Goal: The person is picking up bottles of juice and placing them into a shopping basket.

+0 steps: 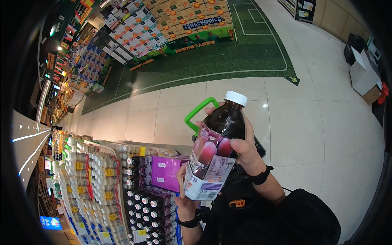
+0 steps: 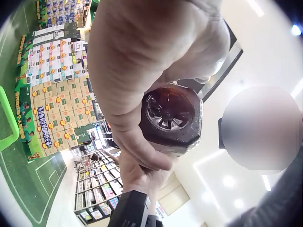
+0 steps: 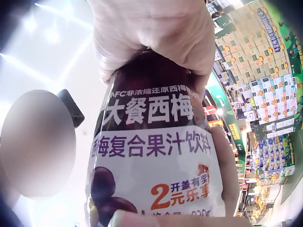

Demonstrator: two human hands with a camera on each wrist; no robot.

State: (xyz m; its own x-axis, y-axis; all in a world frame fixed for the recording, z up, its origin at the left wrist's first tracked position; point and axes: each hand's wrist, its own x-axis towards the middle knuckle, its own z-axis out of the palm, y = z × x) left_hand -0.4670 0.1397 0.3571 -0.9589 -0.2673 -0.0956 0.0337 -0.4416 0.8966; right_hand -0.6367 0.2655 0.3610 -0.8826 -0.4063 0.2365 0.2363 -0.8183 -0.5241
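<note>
A dark juice bottle [image 1: 210, 163] with a white cap [image 1: 236, 98] and a purple-and-white plum label is held tilted before the chest. My right hand [image 1: 248, 153] grips it around the shoulder, thumb across the label's upper edge. Low on the bottle, my left hand [image 1: 185, 204] holds the base end. The left wrist view shows the bottle's base [image 2: 170, 113] with left-hand fingers curled beside it. Large Chinese print and plum pictures fill the label [image 3: 151, 151] in the right wrist view.
Left of me stand packed rows of similar dark bottles [image 1: 143, 212], a purple box [image 1: 166, 173] and pale bottles [image 1: 104, 183]. A green handle [image 1: 198, 114] is just beyond the held bottle. Stacked cartons [image 1: 183, 18] stand on green turf [image 1: 204, 61] past the tiled floor [image 1: 294, 122].
</note>
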